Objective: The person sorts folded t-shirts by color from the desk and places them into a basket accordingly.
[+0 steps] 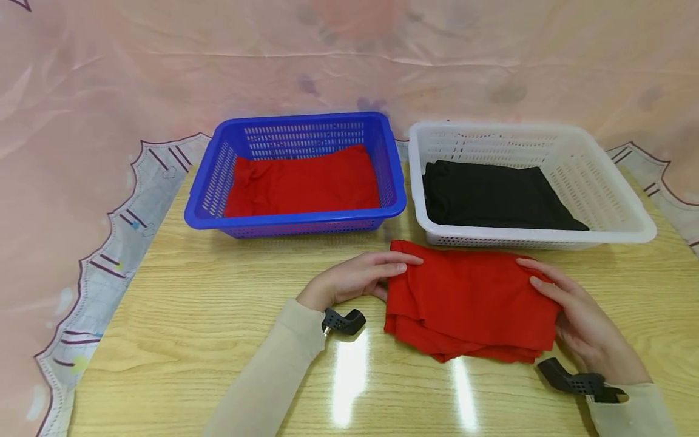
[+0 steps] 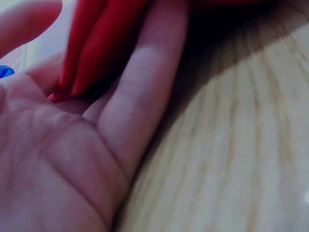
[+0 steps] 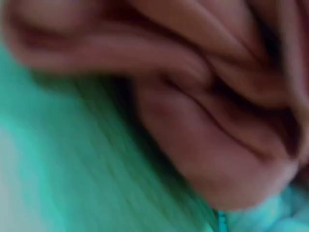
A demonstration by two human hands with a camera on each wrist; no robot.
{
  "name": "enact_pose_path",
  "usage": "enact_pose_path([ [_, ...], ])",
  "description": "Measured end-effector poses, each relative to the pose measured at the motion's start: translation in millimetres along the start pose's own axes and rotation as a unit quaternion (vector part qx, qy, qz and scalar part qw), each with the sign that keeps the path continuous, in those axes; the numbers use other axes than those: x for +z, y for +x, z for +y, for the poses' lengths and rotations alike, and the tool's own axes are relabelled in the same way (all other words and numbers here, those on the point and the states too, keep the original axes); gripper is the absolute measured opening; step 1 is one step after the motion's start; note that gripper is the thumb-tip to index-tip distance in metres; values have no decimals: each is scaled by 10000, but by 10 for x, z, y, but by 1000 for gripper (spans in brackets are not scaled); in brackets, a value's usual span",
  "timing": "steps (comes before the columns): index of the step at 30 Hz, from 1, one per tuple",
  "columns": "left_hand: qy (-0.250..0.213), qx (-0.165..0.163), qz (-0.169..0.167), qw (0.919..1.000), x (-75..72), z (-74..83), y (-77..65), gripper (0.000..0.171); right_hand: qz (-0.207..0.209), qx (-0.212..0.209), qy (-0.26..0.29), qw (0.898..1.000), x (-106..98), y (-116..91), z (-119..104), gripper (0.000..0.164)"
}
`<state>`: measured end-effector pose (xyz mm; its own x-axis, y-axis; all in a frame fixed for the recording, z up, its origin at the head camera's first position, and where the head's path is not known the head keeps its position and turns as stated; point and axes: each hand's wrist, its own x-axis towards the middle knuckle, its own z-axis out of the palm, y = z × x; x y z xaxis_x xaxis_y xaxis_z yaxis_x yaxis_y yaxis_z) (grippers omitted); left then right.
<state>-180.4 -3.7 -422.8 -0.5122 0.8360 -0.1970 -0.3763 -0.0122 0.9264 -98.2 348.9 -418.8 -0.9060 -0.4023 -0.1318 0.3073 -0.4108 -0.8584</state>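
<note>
A folded red cloth (image 1: 475,297) lies in front of the baskets in the head view, its layers uneven along the near edge. My left hand (image 1: 357,276) grips its left edge, with digits on top and others tucked beneath. In the left wrist view, red layers sit between the fingers of the left hand (image 2: 63,145), close to the tabletop. At the cloth's right edge my right hand (image 1: 587,321) holds it, two digits on top and the rest partly hidden below. The right wrist view is blurred and oddly tinted, and its folded shapes are hard to tell apart.
A blue basket (image 1: 297,220) with folded red cloth (image 1: 306,185) stands at the back left. Beside it is a white basket (image 1: 540,235) with folded black cloth (image 1: 491,194). Both stand on the wooden table (image 1: 180,315), before a patterned pink sheet (image 1: 246,67).
</note>
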Motion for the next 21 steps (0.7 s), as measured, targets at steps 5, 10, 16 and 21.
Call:
enact_pose_path([
  [5,43,81,308,9995,0,0,8,37,-674,503,-423,9956,-15,-41,-1,50],
  [10,358,190,425,9983,-9,-13,22,36,-946,624,-447,9925,2,-65,14,53],
  [16,1038,427,226,9934,-6,-13,25,41,-1103,285,-78,9935,54,-75,8,52],
  [21,821,431,-324,9952,-2,38,-27,44,-909,256,-99,9955,152,-110,-10,51],
])
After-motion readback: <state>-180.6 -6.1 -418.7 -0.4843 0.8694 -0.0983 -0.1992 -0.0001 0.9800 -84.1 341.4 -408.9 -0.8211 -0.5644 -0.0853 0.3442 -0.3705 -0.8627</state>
